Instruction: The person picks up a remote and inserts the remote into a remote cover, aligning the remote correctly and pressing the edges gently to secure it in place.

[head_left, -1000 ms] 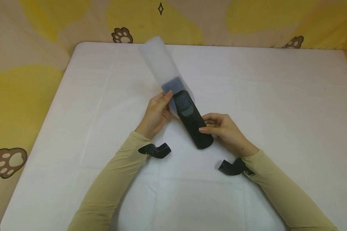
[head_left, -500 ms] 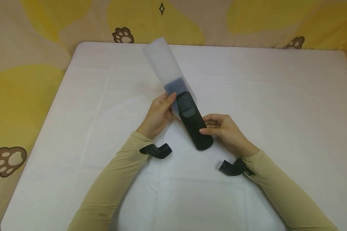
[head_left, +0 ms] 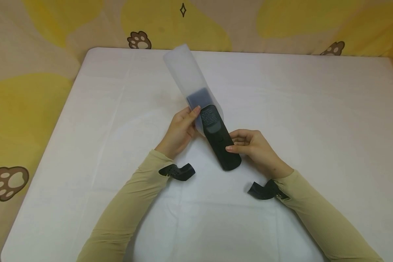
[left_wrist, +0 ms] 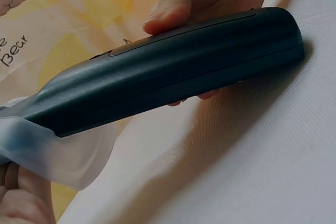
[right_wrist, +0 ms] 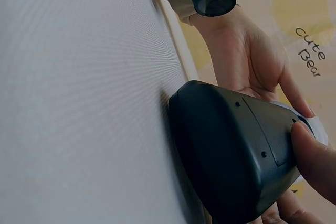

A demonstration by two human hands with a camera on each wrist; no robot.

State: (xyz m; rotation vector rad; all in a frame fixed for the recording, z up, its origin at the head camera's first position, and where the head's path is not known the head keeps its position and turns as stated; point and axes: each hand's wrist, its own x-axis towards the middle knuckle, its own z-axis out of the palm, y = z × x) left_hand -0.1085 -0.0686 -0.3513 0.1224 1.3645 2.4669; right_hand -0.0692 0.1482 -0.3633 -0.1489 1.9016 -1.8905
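- Black remote (head_left: 217, 140), printed back up, slants over the white table (head_left: 314, 109); its far end is at, apparently inside, the mouth of a frosted sleeve (head_left: 185, 69).
- Left hand (head_left: 178, 129) pinches the sleeve near its mouth; right hand (head_left: 255, 149) grips the remote's near half, thumb on top; the hands are apart.
- Step, I judge: sliding remote and sleeve along each other, direction unclear.
- Next move calls for keeping both in line, mouth held wide.
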